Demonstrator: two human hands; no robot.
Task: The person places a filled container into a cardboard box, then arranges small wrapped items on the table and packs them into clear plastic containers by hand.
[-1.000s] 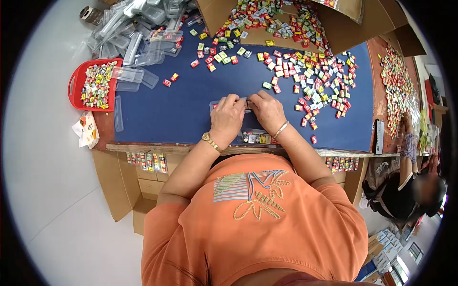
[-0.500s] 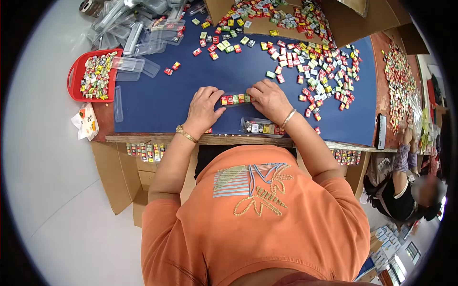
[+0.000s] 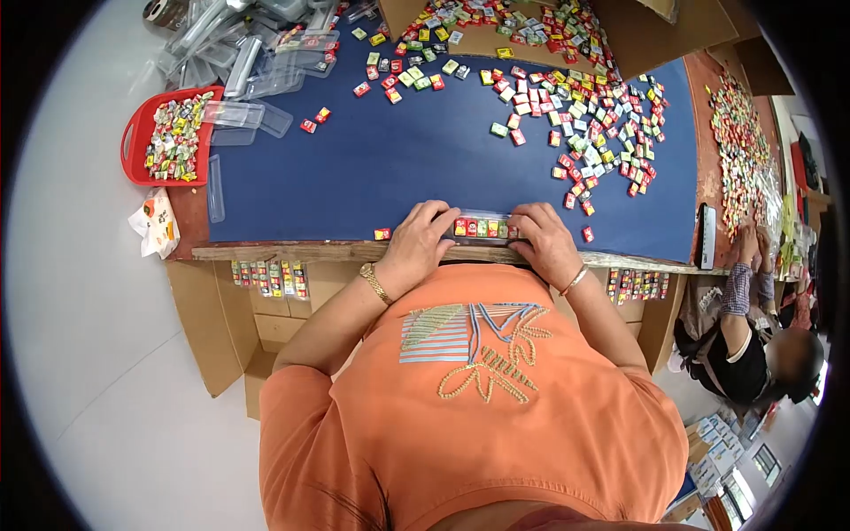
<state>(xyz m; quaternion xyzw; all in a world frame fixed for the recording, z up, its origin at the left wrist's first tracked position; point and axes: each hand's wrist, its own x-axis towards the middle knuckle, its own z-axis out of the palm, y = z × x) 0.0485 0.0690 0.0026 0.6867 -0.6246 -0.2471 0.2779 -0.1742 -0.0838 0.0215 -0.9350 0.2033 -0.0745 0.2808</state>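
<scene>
At the front edge of the blue mat, a row of small coloured boxes (image 3: 481, 228) lies in line with a clear plastic case (image 3: 482, 214). My left hand (image 3: 418, 242) grips the left end of the row and case, fingers bent over it. At the right end, my right hand (image 3: 546, 242) holds on in the same way. Fingertips hide both ends, and I cannot tell how deep the row sits in the case. One loose red and yellow box (image 3: 382, 234) lies just left of my left hand.
Many loose small boxes (image 3: 589, 133) are scattered over the mat's right side. A red basket (image 3: 129, 152) of small pieces stands at the left, beside stacked clear plastic cases (image 3: 239, 113). Cardboard (image 3: 646, 44) stands at the back. Another person's hand (image 3: 749, 246) is at the far right.
Both hands have moved toward me and to the right, bringing the row of small boxes from the middle of the mat to the clear case at the front edge.
</scene>
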